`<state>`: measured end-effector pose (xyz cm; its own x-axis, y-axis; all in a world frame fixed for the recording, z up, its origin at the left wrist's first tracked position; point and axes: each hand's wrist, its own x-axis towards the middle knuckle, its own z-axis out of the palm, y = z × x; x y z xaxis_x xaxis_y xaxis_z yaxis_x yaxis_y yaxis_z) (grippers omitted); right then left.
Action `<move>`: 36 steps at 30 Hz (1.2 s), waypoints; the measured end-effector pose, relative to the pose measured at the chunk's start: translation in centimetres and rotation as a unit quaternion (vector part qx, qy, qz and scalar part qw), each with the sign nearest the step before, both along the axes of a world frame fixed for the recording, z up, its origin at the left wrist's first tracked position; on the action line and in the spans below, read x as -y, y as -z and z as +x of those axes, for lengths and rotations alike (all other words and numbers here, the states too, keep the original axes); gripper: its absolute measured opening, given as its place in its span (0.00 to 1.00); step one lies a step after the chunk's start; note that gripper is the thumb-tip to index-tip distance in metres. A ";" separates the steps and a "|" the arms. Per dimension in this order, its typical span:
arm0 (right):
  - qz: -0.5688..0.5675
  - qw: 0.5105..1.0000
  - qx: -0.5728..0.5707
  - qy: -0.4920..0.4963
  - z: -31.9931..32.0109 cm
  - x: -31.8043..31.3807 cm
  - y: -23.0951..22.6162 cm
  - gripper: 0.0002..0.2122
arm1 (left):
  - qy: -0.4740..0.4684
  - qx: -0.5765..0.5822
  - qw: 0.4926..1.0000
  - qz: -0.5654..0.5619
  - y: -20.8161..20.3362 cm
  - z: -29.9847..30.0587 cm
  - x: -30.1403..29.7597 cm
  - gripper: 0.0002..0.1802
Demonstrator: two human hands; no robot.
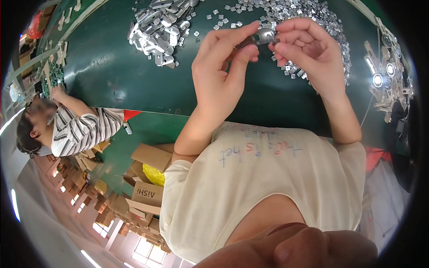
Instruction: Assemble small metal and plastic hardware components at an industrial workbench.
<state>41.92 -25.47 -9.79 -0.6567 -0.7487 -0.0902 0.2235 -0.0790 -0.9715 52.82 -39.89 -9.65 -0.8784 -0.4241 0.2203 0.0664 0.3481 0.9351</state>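
Over the dark green tabletop (129, 87), my left hand (219, 71) pinches a shiny silver metal plate (266, 36) between thumb and fingers. The plate has a rounded hole near my left fingertips, and its other end points to my right hand. My right hand (313, 53) has its thumb and index finger closed on a small metal piece (275, 41) at that end, its other fingers curled loosely. Whether the piece is seated on the plate, I cannot tell. Behind my right hand spreads a pile of small square metal pieces (292, 11).
A heap of long silver metal plates (163, 29) lies at the table's far left. More metal parts (386, 73) are piled on the right. A person in a striped shirt (85, 131) works at the left. Open cardboard boxes (149, 156) stand on the floor below the table edge.
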 end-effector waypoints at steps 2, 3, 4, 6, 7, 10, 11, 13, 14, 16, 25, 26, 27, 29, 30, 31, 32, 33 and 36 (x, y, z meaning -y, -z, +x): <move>-0.019 1.000 0.005 0.016 0.2 -0.2 -0.5 0.14 | -0.012 0.018 0.988 0.154 -0.9 -0.1 -0.6 0.14; -0.019 1.000 0.005 0.016 0.2 -0.3 -0.6 0.14 | -0.012 0.018 0.988 0.154 -1.0 -0.1 -0.7 0.14; -0.022 1.000 -0.004 0.010 0.2 -0.4 -0.8 0.14 | -0.011 0.003 0.982 0.190 -1.1 -0.1 -0.7 0.14; -0.024 1.000 -0.012 0.006 0.3 -0.5 -1.1 0.14 | -0.010 -0.011 0.974 0.226 -1.3 -0.1 -0.8 0.13; -0.044 0.999 -0.003 0.009 0.5 -0.5 -1.3 0.13 | -0.010 -0.021 0.973 0.229 -1.4 0.0 -0.8 0.13; -0.057 0.998 -0.021 0.006 0.9 -0.8 -1.6 0.11 | -0.010 -0.027 0.974 0.225 -1.4 0.1 -0.9 0.14; -0.050 0.998 -0.047 0.001 0.9 -0.9 -1.6 0.10 | -0.009 -0.023 0.976 0.218 -1.4 0.2 -0.9 0.14; -0.045 0.990 -0.135 -0.003 0.8 -0.9 -1.8 0.09 | -0.003 -0.014 0.976 0.219 -1.4 0.4 -1.1 0.14; -0.039 0.975 -0.221 -0.006 0.7 -0.9 -1.9 0.09 | 0.005 -0.005 0.976 0.220 -1.3 0.5 -1.1 0.14; 0.008 0.969 -0.248 -0.014 0.7 -1.1 -2.5 0.09 | 0.005 -0.005 0.982 0.191 -1.3 0.4 -1.2 0.14; 0.020 0.980 -0.195 -0.035 0.2 0.7 -2.7 0.11 | 0.057 -0.007 0.994 0.098 -0.3 0.1 -0.5 0.14; 0.007 0.989 -0.142 -0.048 0.0 0.8 -2.6 0.12 | 0.067 -0.017 0.995 0.076 -0.3 0.0 -0.4 0.14; 0.011 0.988 -0.146 -0.045 -0.3 0.6 -2.5 0.12 | 0.072 -0.022 0.994 0.079 -0.4 -0.1 -0.4 0.14; -0.013 0.994 -0.077 -0.081 -0.6 -0.1 -2.3 0.15 | 0.075 -0.007 0.983 0.169 -0.8 -0.1 -0.7 0.14; -0.011 0.996 -0.065 -0.064 -0.4 -0.3 -2.3 0.16 | 0.047 0.014 0.975 0.218 -1.1 -0.2 -1.0 0.14; -0.008 0.997 -0.058 -0.041 -0.3 -0.4 -2.3 0.17 | 0.025 0.034 0.962 0.269 -1.1 -0.3 -1.2 0.14; 0.010 0.998 -0.051 -0.036 -0.6 -0.7 -2.7 0.16 | 0.032 0.061 0.957 0.280 -1.0 -0.1 -0.9 0.15; 0.030 0.995 -0.092 -0.007 -1.4 -1.5 -2.4 0.16 | 0.030 0.068 0.948 0.310 -0.5 0.0 -0.8 0.16; 0.280 0.845 -0.433 0.143 -5.3 -5.7 -2.1 0.15 | 0.021 0.073 0.958 0.277 0.2 0.4 -0.6 0.16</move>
